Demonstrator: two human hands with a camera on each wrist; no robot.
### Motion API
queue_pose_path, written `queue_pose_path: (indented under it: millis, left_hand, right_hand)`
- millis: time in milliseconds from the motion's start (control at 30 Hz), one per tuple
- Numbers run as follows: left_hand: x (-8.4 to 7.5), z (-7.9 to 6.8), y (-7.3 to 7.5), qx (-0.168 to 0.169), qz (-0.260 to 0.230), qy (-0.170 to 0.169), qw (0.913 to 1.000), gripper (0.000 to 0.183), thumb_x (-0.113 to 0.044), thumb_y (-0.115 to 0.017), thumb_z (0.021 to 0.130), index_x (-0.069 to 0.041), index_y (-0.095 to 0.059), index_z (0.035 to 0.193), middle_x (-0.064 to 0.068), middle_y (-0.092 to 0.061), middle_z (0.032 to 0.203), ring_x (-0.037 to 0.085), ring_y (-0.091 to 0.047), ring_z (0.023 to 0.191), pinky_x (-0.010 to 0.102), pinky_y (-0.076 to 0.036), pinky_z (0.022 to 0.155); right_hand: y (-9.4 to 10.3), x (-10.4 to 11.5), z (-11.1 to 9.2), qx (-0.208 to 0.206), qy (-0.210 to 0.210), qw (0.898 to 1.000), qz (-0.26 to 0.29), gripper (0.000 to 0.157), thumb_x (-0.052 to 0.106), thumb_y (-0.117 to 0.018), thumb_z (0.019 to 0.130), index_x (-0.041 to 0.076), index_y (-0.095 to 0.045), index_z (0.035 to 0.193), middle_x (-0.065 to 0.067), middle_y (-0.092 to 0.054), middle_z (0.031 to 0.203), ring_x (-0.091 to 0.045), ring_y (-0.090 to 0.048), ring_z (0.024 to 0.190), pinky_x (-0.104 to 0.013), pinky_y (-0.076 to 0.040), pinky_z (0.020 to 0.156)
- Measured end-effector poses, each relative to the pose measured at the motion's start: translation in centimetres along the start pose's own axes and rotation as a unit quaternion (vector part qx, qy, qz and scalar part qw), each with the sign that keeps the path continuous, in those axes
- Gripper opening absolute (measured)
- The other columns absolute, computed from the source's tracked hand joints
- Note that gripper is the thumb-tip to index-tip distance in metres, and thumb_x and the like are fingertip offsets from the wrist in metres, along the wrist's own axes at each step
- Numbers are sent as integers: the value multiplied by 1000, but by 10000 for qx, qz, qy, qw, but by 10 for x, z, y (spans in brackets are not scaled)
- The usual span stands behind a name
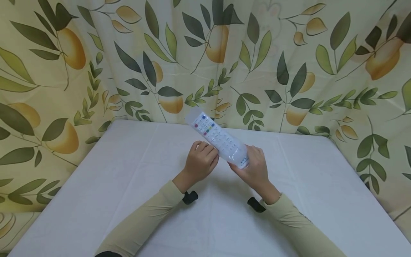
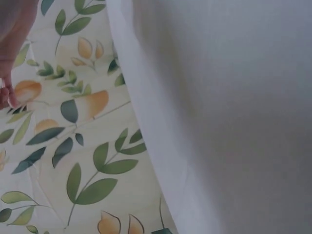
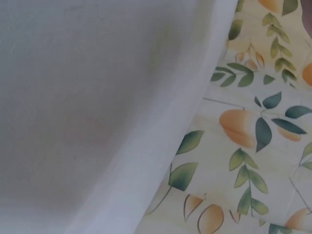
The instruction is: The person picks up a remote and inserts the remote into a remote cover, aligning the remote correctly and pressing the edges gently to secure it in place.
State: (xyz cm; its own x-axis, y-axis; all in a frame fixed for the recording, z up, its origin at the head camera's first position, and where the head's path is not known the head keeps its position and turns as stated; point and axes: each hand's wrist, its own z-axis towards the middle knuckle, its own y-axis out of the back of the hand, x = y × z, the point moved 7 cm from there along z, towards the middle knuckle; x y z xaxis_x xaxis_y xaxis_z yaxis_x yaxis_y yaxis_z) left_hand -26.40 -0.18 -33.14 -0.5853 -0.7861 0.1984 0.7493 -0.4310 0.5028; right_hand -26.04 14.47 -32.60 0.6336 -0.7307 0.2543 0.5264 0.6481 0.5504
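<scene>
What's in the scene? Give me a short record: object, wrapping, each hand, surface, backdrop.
object: white remote with colored buttons, raised above the table
wrapping: clear plastic sleeve, extending past the remote's far end
right_hand: right hand grips the near end
left_hand: left hand, fingers curled by the remote's side; grip unclear
surface: white-covered table
backdrop: fabric with leaf-and-fruit print

glossy plastic-sheathed remote [image 1: 219, 139], matt cloth table cover [image 1: 154, 160]

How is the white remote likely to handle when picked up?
The remote is probably stiff: it looks straight with the right hand gripping its lower end. Its clear cover may be slippery, given its shine, and could flex where it extends past the top.
</scene>
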Motion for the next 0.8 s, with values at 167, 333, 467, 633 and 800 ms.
queue_pose_path:
  millis: [167, 333, 467, 633, 800]
  left_hand:
    - [11, -1, 1, 218, -133, 237, 9994, 12, -23, -70, 83, -12, -71, 88, 0, -70, 81, 16, -61, 78, 34, -48, 81]
    - [25, 4, 15, 45, -292, 197, 9994, 11, -21, -71, 79, -11, -70, 81, 1, -69, 75, 16, -61, 73, 33, -50, 77]
    - [33, 18, 28, -26, -298, 45, 9995, 11, -21, -71, 80, -10, -71, 83, 3, -69, 80, 18, -61, 77, 33, -49, 78]
    - [20, 36, 28, 450, -210, -361, 9981, 10, -20, -71, 83, -14, -73, 91, 1, -66, 86, 18, -60, 86, 33, -47, 82]
    - [-3, 46, 15, 1259, 93, -651, 9899, 10, -23, -68, 86, -18, -73, 94, -2, -63, 92, 16, -58, 93, 33, -46, 88]
  right_hand:
    - [3, -2, 2, 35, 28, 10000, 14, 62, 20, -83, 61, -8, -57, 109, -21, -67, 95, -33, -59, 78, -44, -44, 74]
    - [4, -4, 2, 131, 475, 9979, -420, 61, 22, -85, 59, -6, -57, 106, -20, -66, 89, -30, -57, 74, -47, -45, 73]
    - [1, -6, -1, 327, 874, 9945, -484, 62, 20, -86, 56, -5, -56, 104, -18, -64, 84, -29, -56, 73, -49, -44, 73]
    - [-7, -4, -6, 563, 1198, 9897, -541, 62, 21, -87, 55, -4, -57, 104, -15, -63, 83, -27, -57, 74, -49, -45, 76]
    - [-15, 4, -8, 699, 1401, 9852, -692, 65, 24, -90, 52, -2, -59, 104, -13, -64, 86, -26, -58, 76, -49, -47, 77]
